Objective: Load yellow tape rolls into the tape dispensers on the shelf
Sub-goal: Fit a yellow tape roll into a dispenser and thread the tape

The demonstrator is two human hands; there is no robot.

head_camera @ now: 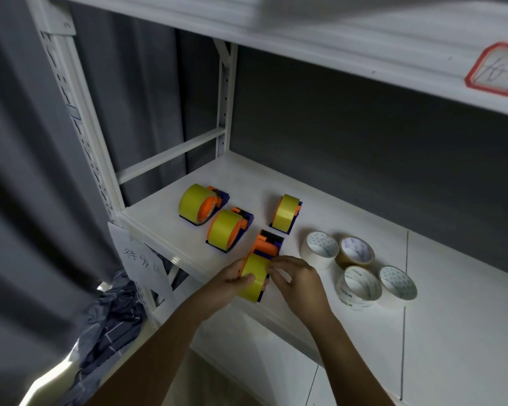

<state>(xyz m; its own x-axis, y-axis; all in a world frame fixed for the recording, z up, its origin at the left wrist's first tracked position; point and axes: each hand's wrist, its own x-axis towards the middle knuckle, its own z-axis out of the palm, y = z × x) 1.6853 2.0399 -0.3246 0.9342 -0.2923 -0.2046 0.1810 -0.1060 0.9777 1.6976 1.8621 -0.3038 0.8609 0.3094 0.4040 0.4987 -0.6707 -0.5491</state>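
Yellow tape roll seemingly gripped between both hands.

White shelf carries three loaded dispensers at 11 o'clock, a fourth at centre, four pale rolls at 3.

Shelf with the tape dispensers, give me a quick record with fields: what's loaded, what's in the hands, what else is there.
loaded dispensers: three, each with a yellow roll: back left, middle, back right
in progress: fourth dispenser at the shelf's front edge, yellow roll at its near end
left hand: gripping the yellow roll
right hand: fingers on the roll's right side
spare rolls: four pale or tan rolls lying flat to the right
surface: white shelf
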